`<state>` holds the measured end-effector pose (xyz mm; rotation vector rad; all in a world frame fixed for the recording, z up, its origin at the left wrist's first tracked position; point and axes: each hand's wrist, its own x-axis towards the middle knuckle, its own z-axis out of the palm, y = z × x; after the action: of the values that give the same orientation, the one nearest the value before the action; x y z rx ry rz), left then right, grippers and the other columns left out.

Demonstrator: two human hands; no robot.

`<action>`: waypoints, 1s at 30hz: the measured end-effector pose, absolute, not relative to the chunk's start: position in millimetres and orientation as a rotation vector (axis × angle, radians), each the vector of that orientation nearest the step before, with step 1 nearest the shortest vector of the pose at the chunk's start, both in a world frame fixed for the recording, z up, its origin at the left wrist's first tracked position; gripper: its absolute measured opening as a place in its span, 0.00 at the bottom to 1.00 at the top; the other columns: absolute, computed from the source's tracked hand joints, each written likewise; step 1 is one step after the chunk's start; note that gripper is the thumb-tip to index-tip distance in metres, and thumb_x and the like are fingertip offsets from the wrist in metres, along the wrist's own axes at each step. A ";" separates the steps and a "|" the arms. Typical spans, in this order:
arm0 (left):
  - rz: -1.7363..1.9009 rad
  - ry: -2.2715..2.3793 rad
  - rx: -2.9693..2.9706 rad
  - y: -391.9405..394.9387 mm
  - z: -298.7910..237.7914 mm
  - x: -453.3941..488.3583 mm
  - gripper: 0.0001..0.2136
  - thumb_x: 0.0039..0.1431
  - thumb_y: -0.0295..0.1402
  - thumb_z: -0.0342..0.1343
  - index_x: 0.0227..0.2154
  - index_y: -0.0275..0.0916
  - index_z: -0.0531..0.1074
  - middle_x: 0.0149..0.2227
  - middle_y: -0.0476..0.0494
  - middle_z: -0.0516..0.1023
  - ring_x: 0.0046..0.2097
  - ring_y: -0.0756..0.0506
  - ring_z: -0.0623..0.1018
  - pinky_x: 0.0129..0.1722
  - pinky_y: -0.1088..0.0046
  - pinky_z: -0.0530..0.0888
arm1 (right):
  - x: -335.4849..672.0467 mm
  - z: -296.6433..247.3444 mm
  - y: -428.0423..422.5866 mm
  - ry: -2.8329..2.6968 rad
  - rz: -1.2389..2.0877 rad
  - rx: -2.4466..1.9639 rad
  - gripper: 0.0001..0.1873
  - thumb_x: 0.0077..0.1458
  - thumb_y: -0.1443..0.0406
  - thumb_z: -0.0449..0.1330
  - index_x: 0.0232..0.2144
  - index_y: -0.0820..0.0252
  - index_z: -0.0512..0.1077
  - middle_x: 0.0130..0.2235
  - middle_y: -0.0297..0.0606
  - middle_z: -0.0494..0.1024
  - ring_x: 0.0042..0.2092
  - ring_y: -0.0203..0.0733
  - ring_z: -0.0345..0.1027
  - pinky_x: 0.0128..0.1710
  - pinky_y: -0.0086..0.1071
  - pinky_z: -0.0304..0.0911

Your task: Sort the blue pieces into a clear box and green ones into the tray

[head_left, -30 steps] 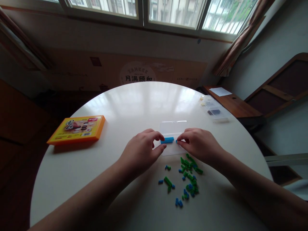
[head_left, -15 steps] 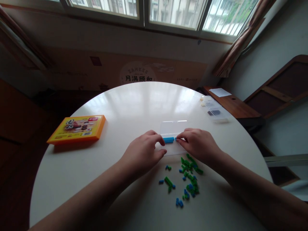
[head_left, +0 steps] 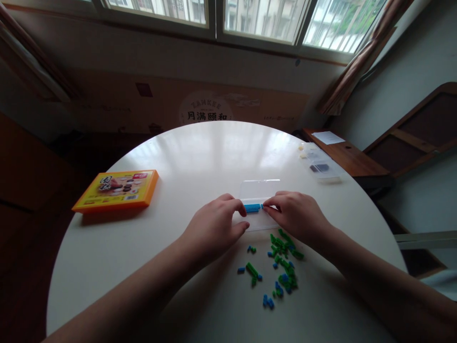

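Note:
A row of small blue building blocks (head_left: 252, 208) lies in a clear plastic case (head_left: 260, 190) whose lid is folded back. My left hand (head_left: 219, 221) is at the row's left end, thumb and index finger apart with nothing between them. Its index fingertip is at or against the blocks; I cannot tell if it presses on them. My right hand (head_left: 298, 212) pinches a small blue block (head_left: 262, 206) just off the row's right end. Nearer me, a loose pile of green and blue blocks (head_left: 285, 271) is scattered on the table.
A yellow and orange board-game box (head_left: 117, 188) lies at the left of the round white table (head_left: 193, 152). At the far right, another clear plastic case (head_left: 323, 166) holds dark and pale pieces. A wooden desk (head_left: 360, 157) with a paper stands beyond the table's right edge.
The whole view has shifted slightly. Both hands keep nearly the same pose around the row of blue blocks, and the small block stays pinched in my right hand.

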<state>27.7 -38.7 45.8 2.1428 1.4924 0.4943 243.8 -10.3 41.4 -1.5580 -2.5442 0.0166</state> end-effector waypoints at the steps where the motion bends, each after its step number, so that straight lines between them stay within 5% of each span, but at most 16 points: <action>1: 0.490 1.497 2.148 -38.4 45.5 27.8 0.09 0.56 0.40 0.57 0.38 0.45 0.75 0.42 0.46 0.75 0.39 0.43 0.76 0.34 0.68 0.72 | 243.3 41.1 -10.0 -2.547 0.018 -1.556 0.12 0.60 0.61 0.56 0.37 0.48 0.80 0.35 0.32 0.81 0.34 0.39 0.72 0.30 0.31 0.57; 30: 0.473 1.534 2.130 -37.9 46.0 28.4 0.09 0.54 0.39 0.57 0.36 0.42 0.71 0.39 0.45 0.76 0.35 0.44 0.76 0.33 0.67 0.71 | 240.3 40.5 -8.9 -2.538 0.004 -1.562 0.12 0.62 0.60 0.55 0.38 0.47 0.80 0.35 0.31 0.80 0.34 0.38 0.72 0.29 0.31 0.56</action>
<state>28.4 -37.9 46.0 2.1296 1.5336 0.4735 240.3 -8.9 40.5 -1.5618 -2.5381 0.0038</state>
